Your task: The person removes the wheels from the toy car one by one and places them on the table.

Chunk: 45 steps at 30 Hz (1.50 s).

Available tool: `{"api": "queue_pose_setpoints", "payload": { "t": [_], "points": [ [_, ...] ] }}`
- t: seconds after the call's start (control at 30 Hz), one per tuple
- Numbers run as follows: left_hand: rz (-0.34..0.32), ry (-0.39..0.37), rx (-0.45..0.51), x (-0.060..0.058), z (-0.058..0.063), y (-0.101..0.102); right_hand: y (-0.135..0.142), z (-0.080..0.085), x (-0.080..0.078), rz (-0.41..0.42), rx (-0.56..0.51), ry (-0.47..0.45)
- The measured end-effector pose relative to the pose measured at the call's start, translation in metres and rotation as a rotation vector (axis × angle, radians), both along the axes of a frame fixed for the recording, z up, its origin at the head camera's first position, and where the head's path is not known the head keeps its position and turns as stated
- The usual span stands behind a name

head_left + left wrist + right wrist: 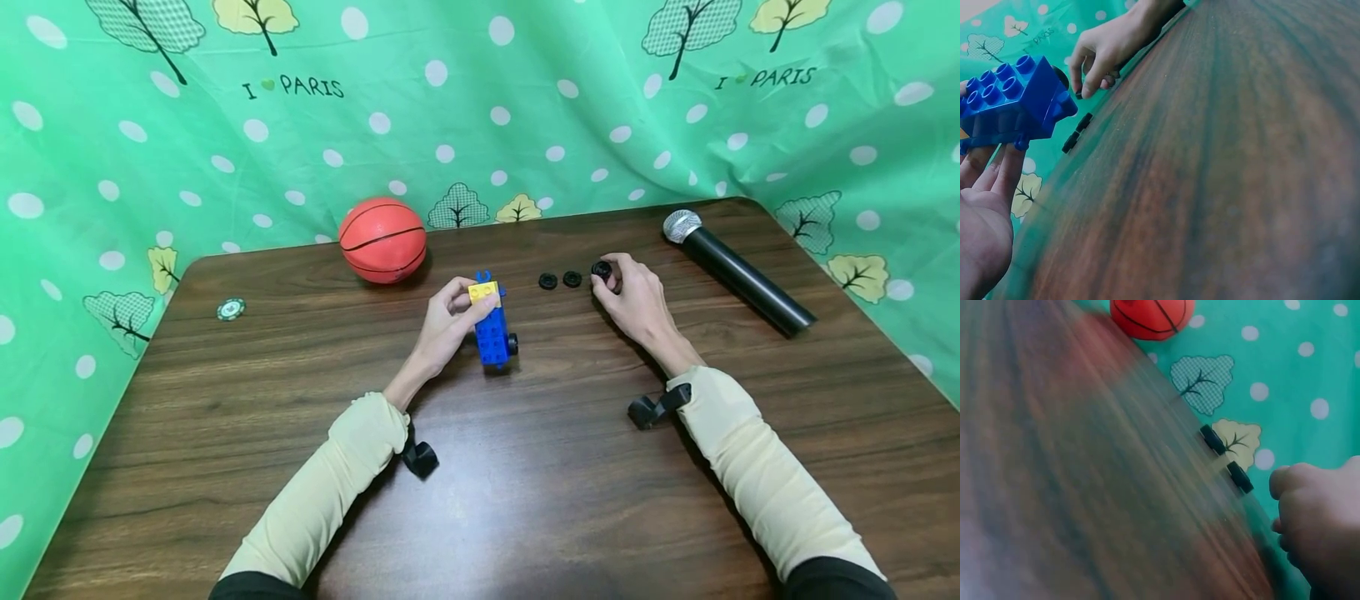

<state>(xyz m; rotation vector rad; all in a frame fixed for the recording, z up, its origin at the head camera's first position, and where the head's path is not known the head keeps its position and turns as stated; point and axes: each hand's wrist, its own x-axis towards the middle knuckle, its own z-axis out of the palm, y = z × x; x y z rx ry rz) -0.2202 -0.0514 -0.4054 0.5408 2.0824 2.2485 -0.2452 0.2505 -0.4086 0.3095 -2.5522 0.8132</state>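
My left hand (pixel 448 327) grips a blue toy-brick car body (pixel 492 336) by its far end, thumb over the yellow brick (pixel 483 291) on top. One black wheel (pixel 513 344) sits on the body's near right side. In the left wrist view, round studs cover the blue body (pixel 1004 94). Farther right, my right hand (pixel 636 302) pinches a black toy wheel (pixel 601 269) between thumb and fingers. Two more loose wheels lie to its left, a nearer one (pixel 572 279) and a farther one (pixel 548 282). In the right wrist view the fingers hide the pinched wheel.
A red toy basketball (pixel 382 241) stands at the table's back edge, left of the car body. Right of my right hand lies a black microphone (pixel 738 272). A poker chip (pixel 231 309) is at the far left. Green dotted cloth (pixel 465 108) hangs behind the wooden table (pixel 510 500).
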Motion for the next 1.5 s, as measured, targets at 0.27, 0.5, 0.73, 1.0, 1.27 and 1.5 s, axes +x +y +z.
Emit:
{"api": "queue_pose_setpoints", "payload": {
  "t": [0.27,0.5,0.73,1.0,1.27,1.5],
  "points": [
    [-0.006,-0.010,0.001,0.000,-0.001,0.000,0.003,-0.002,-0.006,-0.015,0.053,-0.049],
    [0.000,-0.013,-0.015,0.000,-0.003,-0.001,0.002,-0.002,-0.008,-0.006,0.088,-0.086],
    [-0.002,-0.011,-0.021,0.000,-0.003,-0.001,0.002,-0.002,-0.009,-0.012,0.102,-0.124],
    [0.010,-0.010,-0.021,0.001,0.000,-0.001,0.001,0.000,-0.008,-0.003,0.113,-0.156],
    [0.008,-0.001,-0.036,0.001,0.000,0.000,0.001,0.003,-0.007,-0.020,0.077,-0.171],
    [0.006,0.000,-0.029,0.000,-0.001,0.000,-0.005,0.008,0.000,-0.035,-0.004,-0.154]
  ]
}}
